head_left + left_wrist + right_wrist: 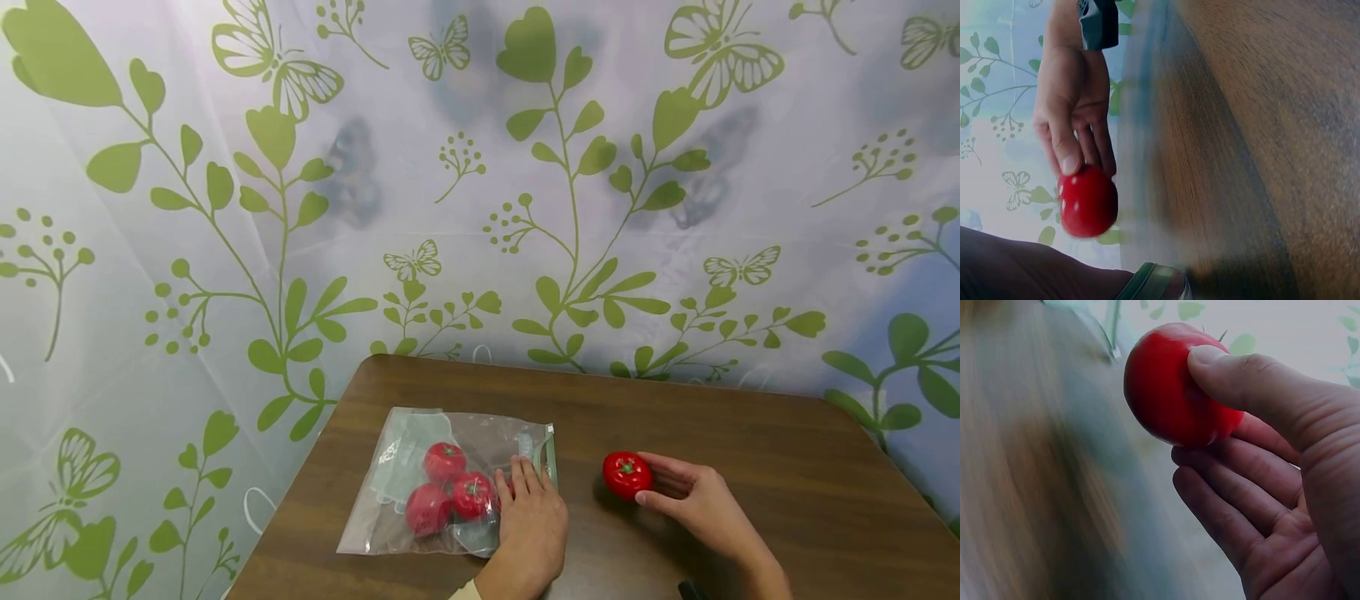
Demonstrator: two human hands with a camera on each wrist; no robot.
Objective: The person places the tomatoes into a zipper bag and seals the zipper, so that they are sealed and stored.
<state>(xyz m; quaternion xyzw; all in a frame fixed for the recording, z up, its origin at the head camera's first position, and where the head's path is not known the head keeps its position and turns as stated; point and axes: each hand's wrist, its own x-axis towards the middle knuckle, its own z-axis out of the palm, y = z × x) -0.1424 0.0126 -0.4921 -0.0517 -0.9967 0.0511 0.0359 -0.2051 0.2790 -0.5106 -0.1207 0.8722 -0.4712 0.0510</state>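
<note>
A clear zip bag (390, 521) with a green zip edge lies on the table, several red tomatoes (429, 508) inside it. My left hand (528, 521) is over the bag's right end, fingers on top of the plastic. In the left wrist view its thumb (1041, 265) reaches under the green zip strip (1146, 282), gripping the bag at its mouth. To the right, my right hand (701, 504) holds a glossy red tomato (627, 475) with a green stem top. The right wrist view shows the thumb (1254, 378) pressed on its side and the fingers beneath.
The brown wooden table (675, 417) runs back to a hanging cloth (465, 275) printed with green leaves and butterflies. A small black object (690, 590) shows at the bottom edge, near the right wrist.
</note>
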